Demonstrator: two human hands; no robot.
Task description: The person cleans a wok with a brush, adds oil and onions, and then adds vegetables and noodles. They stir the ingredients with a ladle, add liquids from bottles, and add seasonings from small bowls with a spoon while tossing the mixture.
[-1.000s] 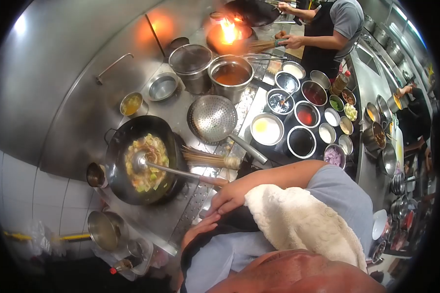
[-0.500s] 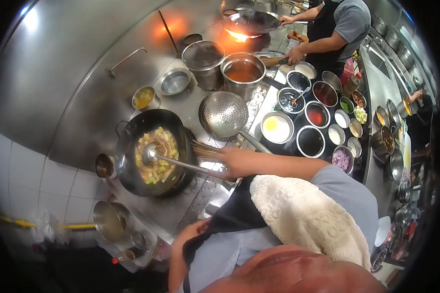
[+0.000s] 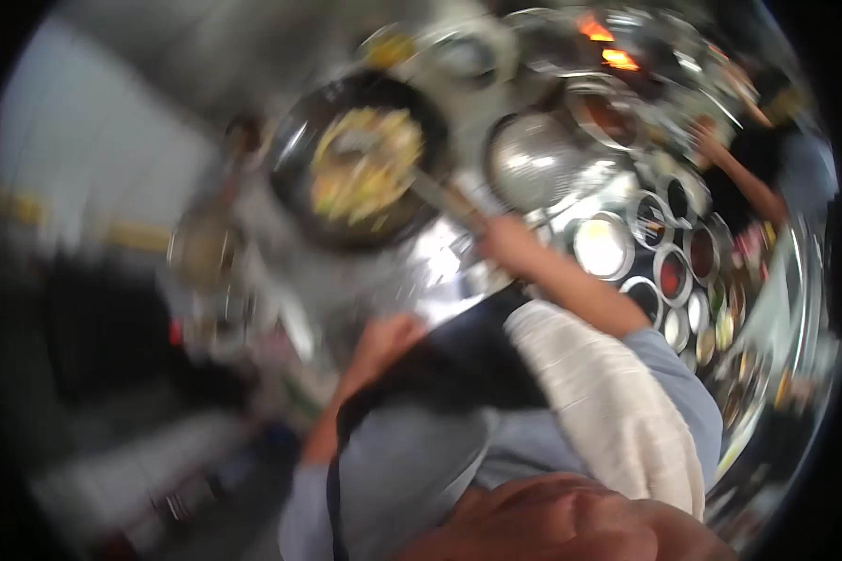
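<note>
A dark wok [image 3: 295, 178] holds a heap of yellow, green and pinkish chopped food [image 3: 370, 192]. My right hand [image 3: 510, 245] is closed round the handle of a ladle [image 3: 440, 196], whose bowl lies in the food. Beside the wok rests a large perforated strainer [image 3: 533, 164], to the left of the sauce bowls. My left hand [image 3: 391, 338] is low, by the counter's front edge and the black apron [image 3: 458, 360]; motion blur smears its fingers, so I cannot make out whether it holds anything.
A pot of reddish liquid [image 3: 608, 112] stands behind the strainer, with burner flames [image 3: 617, 60] beyond. Bowls, one with white contents [image 3: 603, 245], line the right. A co-worker's arm [image 3: 744, 173] reaches in at upper right. A metal pot [image 3: 201, 252] stands lower left.
The whole view has swung and blurred, so the wok now appears higher and further right. My left hand shows more fully by the counter edge. My right hand still grips the ladle.
</note>
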